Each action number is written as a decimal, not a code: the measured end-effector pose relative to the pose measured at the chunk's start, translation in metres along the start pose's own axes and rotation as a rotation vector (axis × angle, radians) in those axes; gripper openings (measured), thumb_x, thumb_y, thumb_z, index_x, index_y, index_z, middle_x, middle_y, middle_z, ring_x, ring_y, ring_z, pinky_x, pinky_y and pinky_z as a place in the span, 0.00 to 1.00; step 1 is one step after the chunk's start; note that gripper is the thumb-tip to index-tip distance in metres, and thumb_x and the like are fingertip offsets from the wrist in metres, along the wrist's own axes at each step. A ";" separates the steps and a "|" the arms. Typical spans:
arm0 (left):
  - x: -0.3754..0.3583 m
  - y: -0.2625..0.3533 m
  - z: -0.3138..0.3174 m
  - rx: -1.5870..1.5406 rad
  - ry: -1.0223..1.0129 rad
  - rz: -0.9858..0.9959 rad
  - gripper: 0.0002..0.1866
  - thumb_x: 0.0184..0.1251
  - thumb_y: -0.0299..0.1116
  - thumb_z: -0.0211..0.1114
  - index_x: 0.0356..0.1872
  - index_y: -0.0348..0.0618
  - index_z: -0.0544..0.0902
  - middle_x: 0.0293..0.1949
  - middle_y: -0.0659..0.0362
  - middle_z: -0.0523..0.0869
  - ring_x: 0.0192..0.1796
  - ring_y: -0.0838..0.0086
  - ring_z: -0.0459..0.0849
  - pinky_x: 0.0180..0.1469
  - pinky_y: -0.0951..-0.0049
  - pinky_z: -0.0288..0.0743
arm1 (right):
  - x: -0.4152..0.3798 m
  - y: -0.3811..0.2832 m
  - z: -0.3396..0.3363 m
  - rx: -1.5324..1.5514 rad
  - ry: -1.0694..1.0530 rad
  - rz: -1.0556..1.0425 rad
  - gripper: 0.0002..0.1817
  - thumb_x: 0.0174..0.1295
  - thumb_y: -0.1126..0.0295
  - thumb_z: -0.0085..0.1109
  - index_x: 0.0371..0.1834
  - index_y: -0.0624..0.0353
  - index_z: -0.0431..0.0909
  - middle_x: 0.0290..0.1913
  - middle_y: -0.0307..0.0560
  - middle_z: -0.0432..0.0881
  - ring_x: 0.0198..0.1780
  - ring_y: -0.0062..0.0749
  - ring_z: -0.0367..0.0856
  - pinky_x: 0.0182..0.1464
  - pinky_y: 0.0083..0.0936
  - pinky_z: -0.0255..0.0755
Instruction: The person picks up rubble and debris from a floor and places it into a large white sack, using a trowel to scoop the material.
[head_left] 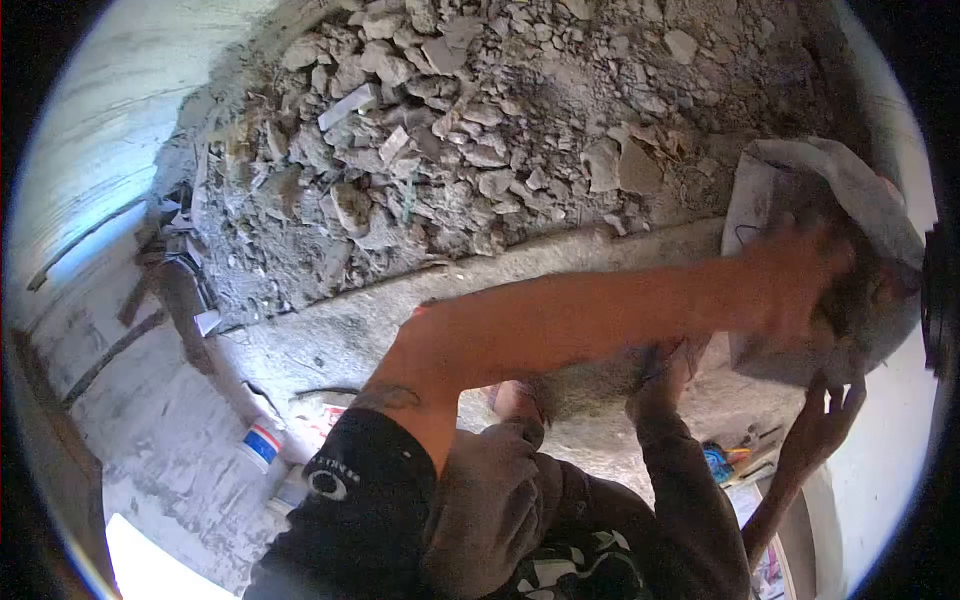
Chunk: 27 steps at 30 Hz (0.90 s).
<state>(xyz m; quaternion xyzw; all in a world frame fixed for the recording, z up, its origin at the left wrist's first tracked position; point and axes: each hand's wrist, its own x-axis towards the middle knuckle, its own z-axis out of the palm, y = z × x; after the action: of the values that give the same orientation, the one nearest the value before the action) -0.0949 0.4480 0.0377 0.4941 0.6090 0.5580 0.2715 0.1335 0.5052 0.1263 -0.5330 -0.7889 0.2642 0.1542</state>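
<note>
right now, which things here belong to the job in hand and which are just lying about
In use:
pale, open-mouthed sack, left hand blurred at its mouth, right hand at its lower edge
probably the heap of grey rubble, though neither hand touches it

Lying about, apparently:
white tub with red and blue bands
blue, round item, too small to name

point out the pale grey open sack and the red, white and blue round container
Pale grey open sack (848,172): head view, upper rim
Red, white and blue round container (262,444): head view, blue band

Blurred left hand over the open sack, right hand at its edge, near rubble
</note>
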 end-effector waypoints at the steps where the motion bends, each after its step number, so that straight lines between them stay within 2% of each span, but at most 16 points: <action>1: 0.002 -0.001 -0.010 -0.149 -0.136 -0.235 0.49 0.47 0.52 0.73 0.67 0.34 0.63 0.60 0.33 0.70 0.63 0.47 0.71 0.62 0.51 0.69 | 0.003 -0.017 -0.005 -0.257 -0.039 -0.066 0.29 0.60 0.83 0.57 0.67 0.55 0.68 0.61 0.52 0.70 0.60 0.36 0.72 0.55 0.31 0.74; 3: -0.014 -0.042 -0.029 -0.082 -0.148 -0.635 0.48 0.53 0.54 0.70 0.63 0.23 0.62 0.58 0.32 0.71 0.62 0.48 0.72 0.62 0.52 0.70 | 0.008 -0.006 -0.009 -0.299 -0.032 -0.316 0.29 0.61 0.81 0.58 0.67 0.54 0.68 0.64 0.54 0.65 0.60 0.38 0.72 0.53 0.32 0.77; 4: -0.017 -0.063 -0.027 -0.156 -0.260 -0.802 0.44 0.53 0.53 0.71 0.60 0.26 0.65 0.55 0.36 0.74 0.60 0.49 0.75 0.60 0.54 0.71 | 0.014 0.004 -0.012 -0.289 -0.051 -0.322 0.29 0.61 0.81 0.58 0.67 0.54 0.68 0.64 0.54 0.65 0.60 0.38 0.72 0.53 0.32 0.77; 5: -0.019 -0.073 -0.013 -0.204 -0.308 -0.893 0.42 0.53 0.52 0.72 0.58 0.27 0.67 0.53 0.38 0.76 0.58 0.49 0.77 0.60 0.54 0.72 | 0.022 0.016 -0.017 -0.422 -0.008 -0.324 0.27 0.64 0.75 0.59 0.68 0.53 0.68 0.64 0.56 0.65 0.61 0.43 0.70 0.55 0.37 0.76; 6: -0.021 -0.083 0.002 -0.246 -0.356 -0.985 0.40 0.53 0.51 0.72 0.57 0.29 0.69 0.52 0.39 0.78 0.57 0.50 0.78 0.59 0.55 0.73 | 0.035 0.024 -0.023 -0.439 0.014 -0.349 0.27 0.65 0.74 0.57 0.68 0.53 0.67 0.64 0.55 0.65 0.62 0.42 0.69 0.56 0.36 0.74; 8: -0.022 -0.082 0.033 -0.041 -0.063 -0.864 0.38 0.53 0.50 0.72 0.56 0.29 0.71 0.49 0.41 0.81 0.55 0.53 0.80 0.58 0.56 0.74 | 0.057 0.036 -0.024 -0.408 0.025 -0.380 0.26 0.66 0.71 0.54 0.69 0.53 0.65 0.65 0.54 0.64 0.63 0.41 0.68 0.58 0.35 0.71; 9: -0.024 -0.057 0.014 -0.124 -0.068 -0.837 0.41 0.56 0.51 0.69 0.60 0.27 0.66 0.52 0.40 0.77 0.57 0.52 0.77 0.59 0.56 0.73 | 0.061 0.036 -0.010 -0.370 0.017 -0.352 0.26 0.67 0.69 0.52 0.69 0.53 0.64 0.65 0.53 0.64 0.63 0.40 0.67 0.59 0.35 0.69; 10: -0.023 -0.048 0.011 -0.127 -0.067 -0.836 0.40 0.56 0.49 0.70 0.61 0.29 0.65 0.52 0.41 0.77 0.56 0.52 0.78 0.59 0.56 0.73 | 0.046 0.029 0.010 -0.273 -0.045 -0.326 0.26 0.68 0.68 0.51 0.69 0.54 0.64 0.66 0.53 0.64 0.64 0.40 0.67 0.60 0.34 0.68; 11: -0.023 -0.039 0.007 -0.129 -0.066 -0.834 0.40 0.56 0.47 0.70 0.62 0.30 0.65 0.53 0.42 0.78 0.56 0.52 0.78 0.59 0.56 0.73 | 0.019 0.021 0.045 -0.160 -0.113 -0.212 0.25 0.69 0.66 0.49 0.70 0.54 0.63 0.66 0.52 0.63 0.65 0.39 0.66 0.62 0.33 0.66; 13: 0.000 -0.065 0.043 -0.028 -0.052 -0.841 0.36 0.53 0.43 0.72 0.60 0.34 0.70 0.49 0.44 0.82 0.53 0.53 0.81 0.57 0.56 0.74 | -0.049 0.015 0.112 0.086 -0.323 0.040 0.25 0.70 0.63 0.46 0.70 0.54 0.61 0.67 0.51 0.63 0.66 0.38 0.65 0.64 0.32 0.63; 16: 0.028 -0.088 0.071 -0.074 -0.154 -0.559 0.30 0.63 0.43 0.61 0.62 0.38 0.69 0.57 0.47 0.75 0.58 0.57 0.75 0.61 0.57 0.69 | -0.127 0.023 0.176 0.289 -0.434 0.421 0.26 0.73 0.59 0.42 0.71 0.55 0.58 0.68 0.49 0.62 0.67 0.36 0.63 0.67 0.31 0.59; 18: 0.038 -0.097 0.074 -0.106 -0.230 -0.368 0.26 0.70 0.43 0.54 0.64 0.40 0.68 0.63 0.50 0.71 0.62 0.59 0.71 0.63 0.58 0.66 | -0.129 0.022 0.181 0.407 -0.406 0.544 0.27 0.74 0.56 0.39 0.72 0.55 0.56 0.69 0.48 0.62 0.68 0.35 0.62 0.69 0.30 0.56; 20: 0.027 -0.097 0.080 -0.134 -0.269 -0.295 0.24 0.73 0.43 0.50 0.64 0.41 0.68 0.66 0.51 0.69 0.63 0.61 0.69 0.64 0.58 0.64 | -0.135 0.015 0.181 0.541 -0.380 0.655 0.28 0.75 0.54 0.37 0.73 0.54 0.53 0.71 0.46 0.59 0.69 0.34 0.60 0.70 0.29 0.54; 22: 0.022 -0.083 0.074 -0.181 -0.266 -0.387 0.23 0.70 0.38 0.53 0.63 0.40 0.68 0.64 0.48 0.70 0.64 0.59 0.70 0.64 0.58 0.66 | -0.131 0.009 0.180 0.705 -0.312 0.731 0.30 0.75 0.53 0.37 0.75 0.52 0.49 0.73 0.45 0.55 0.70 0.34 0.59 0.71 0.30 0.53; 26: 0.021 -0.022 0.074 -0.356 -0.281 -0.497 0.22 0.65 0.27 0.58 0.61 0.39 0.69 0.62 0.42 0.71 0.64 0.56 0.72 0.64 0.58 0.68 | -0.139 0.040 0.183 0.692 -0.260 0.686 0.33 0.73 0.55 0.40 0.77 0.52 0.44 0.76 0.45 0.50 0.74 0.35 0.52 0.74 0.35 0.46; 27: 0.014 -0.013 0.066 -0.494 -0.185 -0.425 0.20 0.62 0.28 0.59 0.55 0.34 0.72 0.55 0.40 0.75 0.59 0.53 0.76 0.60 0.57 0.71 | -0.139 0.052 0.187 0.769 -0.270 0.726 0.32 0.70 0.56 0.45 0.74 0.50 0.48 0.72 0.44 0.55 0.70 0.34 0.57 0.70 0.34 0.52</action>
<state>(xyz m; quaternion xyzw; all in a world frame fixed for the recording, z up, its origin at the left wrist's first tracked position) -0.0458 0.4895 0.0137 0.3239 0.5174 0.5726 0.5472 0.1280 0.3447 -0.0508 -0.6375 -0.4136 0.6360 0.1341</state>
